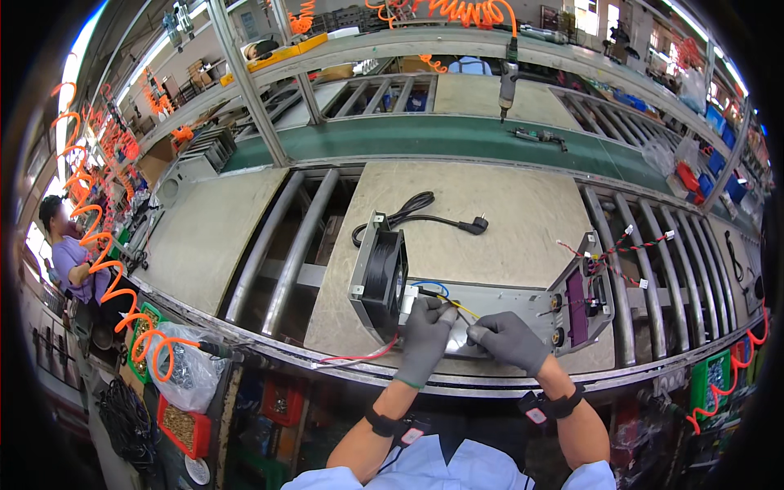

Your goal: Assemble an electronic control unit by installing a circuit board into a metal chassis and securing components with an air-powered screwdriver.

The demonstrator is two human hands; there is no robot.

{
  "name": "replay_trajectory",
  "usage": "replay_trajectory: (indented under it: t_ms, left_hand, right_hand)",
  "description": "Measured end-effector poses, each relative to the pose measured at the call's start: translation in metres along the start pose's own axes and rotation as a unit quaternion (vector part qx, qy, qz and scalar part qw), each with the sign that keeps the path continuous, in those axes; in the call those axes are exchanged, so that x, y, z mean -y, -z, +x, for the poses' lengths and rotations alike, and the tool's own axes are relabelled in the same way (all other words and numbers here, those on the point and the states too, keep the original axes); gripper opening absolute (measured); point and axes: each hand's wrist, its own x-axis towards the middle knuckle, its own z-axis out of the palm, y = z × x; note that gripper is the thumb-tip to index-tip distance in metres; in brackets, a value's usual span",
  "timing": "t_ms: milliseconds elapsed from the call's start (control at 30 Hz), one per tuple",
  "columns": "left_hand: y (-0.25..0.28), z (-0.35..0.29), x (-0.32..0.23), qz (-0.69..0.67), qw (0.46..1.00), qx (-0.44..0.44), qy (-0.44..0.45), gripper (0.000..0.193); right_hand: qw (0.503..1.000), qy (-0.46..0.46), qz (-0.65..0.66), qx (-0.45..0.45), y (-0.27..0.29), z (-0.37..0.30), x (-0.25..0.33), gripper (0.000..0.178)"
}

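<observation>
Grey gloves cover both of the person's hands in the head view, each close above the long metal case that lies on a pale board [478, 184]. The left hand [426, 336] has its thumb and fingers pinched together on a yellow wire [466, 310], just beside the fan. The right hand [511, 343] grasps the same wire further along, thumb against fingers, so a short stretch runs between the two. The fingers hide the wire's ends.

The metal case [516, 304] stretches from a black fan [382, 278], upright at its left end, to an upright end plate on the right with a purple part [576, 317]. A blue wire [434, 286] curves beside the left hand, and a red wire [369, 356] trails past the fan's foot toward the near edge. Twisted red and black wires [651, 243] with white plugs reach out over the metal rollers [653, 269].

Behind the case, a black power cord [433, 217] lies looped on the board. Farther back, a power screwdriver [508, 82] hangs above a green belt [367, 145]. At far left stands a co-worker in a purple shirt [72, 260].
</observation>
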Motion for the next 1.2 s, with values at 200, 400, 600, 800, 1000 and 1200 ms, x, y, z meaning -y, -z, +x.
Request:
replay_trajectory:
  t_ms: [200,400,600,800,1000,1200]
  left_hand:
    - [-0.006,-0.003,-0.013,-0.067,0.995,-0.011,0.077,0.032]
    - [-0.033,0.037,-0.017,-0.101,0.986,-0.032,-0.130,0.033]
    - [-0.041,0.043,-0.023,0.190,0.940,-0.084,-0.272,0.034]
    - [0.000,-0.053,0.007,0.283,0.910,-0.007,-0.303,0.028]
    - [0.052,-0.087,0.027,0.348,0.861,-0.025,-0.370,0.024]
    - [0.085,-0.082,0.053,0.440,0.822,-0.044,-0.360,0.026]
  right_hand:
    - [0.995,-0.019,-0.032,-0.093,0.025,0.010,-0.002,0.036]
    - [0.951,0.032,-0.236,-0.197,0.013,0.018,-0.023,0.033]
    - [0.950,0.037,-0.260,-0.167,0.005,-0.004,-0.026,0.032]
    - [0.945,0.091,-0.250,-0.191,0.006,-0.007,-0.026,0.025]
    - [0.827,0.154,-0.419,-0.342,-0.009,0.016,-0.023,0.018]
    - [0.772,0.134,-0.552,-0.287,0.015,0.077,-0.009,0.015]
